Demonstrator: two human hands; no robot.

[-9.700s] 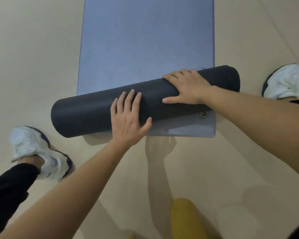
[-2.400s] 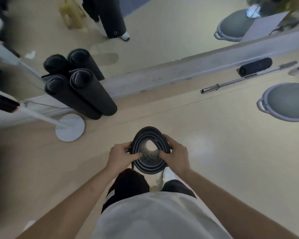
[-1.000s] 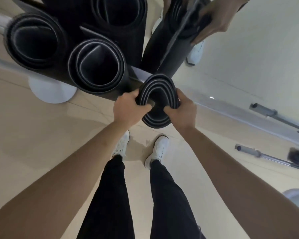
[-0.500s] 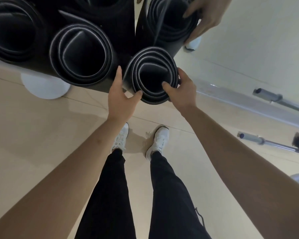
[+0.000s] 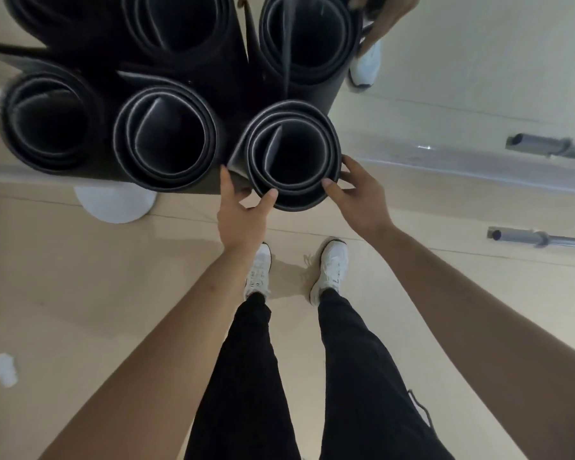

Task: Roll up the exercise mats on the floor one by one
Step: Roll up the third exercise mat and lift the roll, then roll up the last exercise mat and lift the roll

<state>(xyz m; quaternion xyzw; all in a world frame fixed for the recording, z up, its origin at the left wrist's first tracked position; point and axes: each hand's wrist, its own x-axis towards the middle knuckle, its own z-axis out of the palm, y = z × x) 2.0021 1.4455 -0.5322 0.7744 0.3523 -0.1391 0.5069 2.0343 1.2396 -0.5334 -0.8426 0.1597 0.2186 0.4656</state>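
Rolled mat (image 5: 292, 198) now stands on end, unsqueezed, just right of two stored rolls (image 5: 166, 175); our left hand (image 5: 243, 214) lies flat-fingered against its side, right hand (image 5: 362, 197) curls round it; we count it done, further mats unseen.

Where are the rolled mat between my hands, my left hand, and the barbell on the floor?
rolled mat (image 5: 333, 151), head view, right rim.
left hand (image 5: 243, 217), head view, back of hand.
barbell (image 5: 541, 239), head view, sleeve end.
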